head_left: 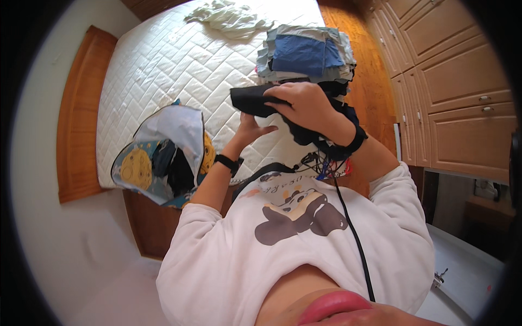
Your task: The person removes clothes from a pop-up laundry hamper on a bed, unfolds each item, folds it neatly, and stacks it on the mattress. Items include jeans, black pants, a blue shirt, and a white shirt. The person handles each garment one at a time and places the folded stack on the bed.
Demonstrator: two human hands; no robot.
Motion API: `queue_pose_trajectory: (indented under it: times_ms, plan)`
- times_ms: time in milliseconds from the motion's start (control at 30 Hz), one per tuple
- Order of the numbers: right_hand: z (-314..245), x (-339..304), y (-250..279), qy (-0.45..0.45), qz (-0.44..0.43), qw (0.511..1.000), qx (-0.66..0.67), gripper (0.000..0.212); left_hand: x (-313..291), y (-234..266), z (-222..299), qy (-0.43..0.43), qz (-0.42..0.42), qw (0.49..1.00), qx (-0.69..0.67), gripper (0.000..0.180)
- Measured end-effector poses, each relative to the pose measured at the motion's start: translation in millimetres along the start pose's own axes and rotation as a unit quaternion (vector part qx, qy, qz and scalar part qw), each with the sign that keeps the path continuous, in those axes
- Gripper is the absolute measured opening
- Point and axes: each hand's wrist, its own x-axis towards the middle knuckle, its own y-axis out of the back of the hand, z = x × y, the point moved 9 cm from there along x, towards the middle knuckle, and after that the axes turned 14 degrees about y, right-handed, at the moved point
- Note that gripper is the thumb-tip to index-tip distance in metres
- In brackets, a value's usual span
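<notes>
A folded piece of black clothing [251,101] is held up above the mattress, its near end hanging down toward my body. My right hand [304,106] grips it from the right, fingers closed over its upper side. Just below the cloth is my left hand [251,130], its thumb stretched out to the right and away from the fingers. The cloth partly hides the left fingertips, and whether they touch it I cannot tell. Beyond my right hand stands a stack of folded clothes [305,54] with a blue piece on top.
An open zipped storage bag [204,146] with cartoon print sits at the left, dark clothes [176,168] inside. A crumpled pale cloth [228,19] lies at the far side of the white quilted mattress [163,70]. Cables [321,163] hang near my waist. Wooden cabinets [462,81] line the right.
</notes>
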Motion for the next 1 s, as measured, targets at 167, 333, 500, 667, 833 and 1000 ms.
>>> queue_pose_trajectory:
  times_ms: [167,333,500,667,833,1000]
  plan:
    - [16.5,15.4,15.6,-0.061,0.022,0.994,0.088,0.022,26.4,27.4,-45.6,0.024,0.070,0.991,0.109,0.094]
    - [87.8,-6.9,49.9,-0.129,0.189,0.966,0.121,0.023,60.8,48.0,-59.2,0.164,-0.067,0.980,0.095,0.058]
    - [210.6,-97.5,84.1,-0.290,0.344,0.887,0.106,0.023,128.3,59.0,1.8,0.169,-0.107,0.979,-0.027,0.034]
    - [320.5,-183.2,88.9,-0.351,0.469,0.798,0.139,0.028,243.5,30.7,72.9,0.064,-0.166,0.964,0.197,0.033]
    - [439.2,-214.4,93.7,-0.407,0.385,0.828,0.002,0.038,367.9,-5.3,53.8,0.037,-0.071,0.933,0.351,0.057]
    - [490.1,-212.2,62.1,-0.416,0.144,0.823,-0.358,0.054,388.1,-56.3,-11.7,0.009,0.153,0.872,0.465,0.077]
